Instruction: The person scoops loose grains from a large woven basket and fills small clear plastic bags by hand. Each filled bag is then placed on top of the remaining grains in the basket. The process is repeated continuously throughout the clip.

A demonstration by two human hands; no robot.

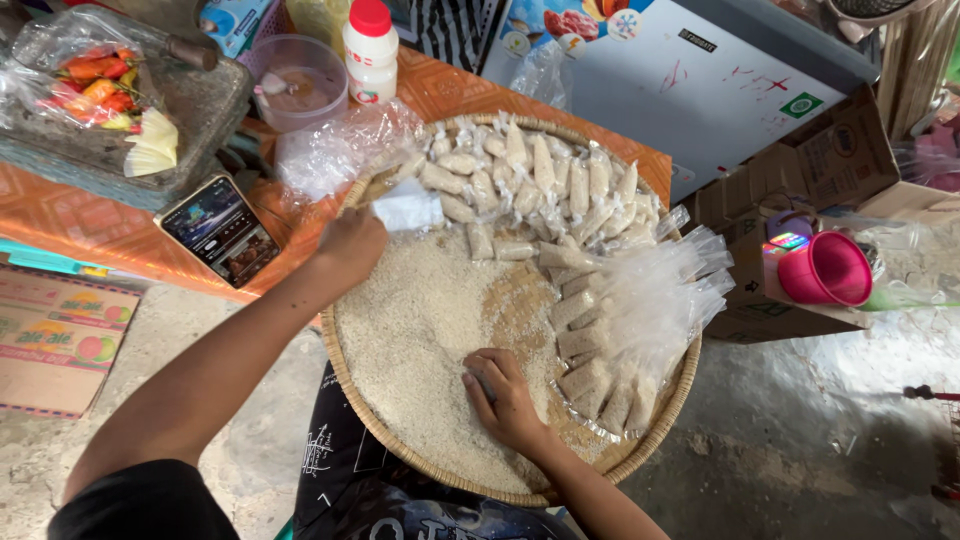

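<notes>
A round woven tray (668, 420) rests on my lap, spread with white rice grains (420, 330). Several small plastic packets filled with rice (545, 175) lie along its far and right sides. My left hand (350, 245) is at the tray's far left rim, closed on a small clear plastic bag (407, 208) that sticks out to the right. My right hand (505, 398) presses down into the grains near the tray's front, fingers curled around something small and grey that is mostly hidden. A bundle of empty clear bags (660, 295) lies over the packets at the right.
A phone (220, 230) lies on the orange table (60, 220) to the left, by a stone slab with chillies (95, 85). A plastic cup (298, 82) and white bottle (371, 48) stand behind. A pink cup (825, 268) sits on cardboard boxes at right.
</notes>
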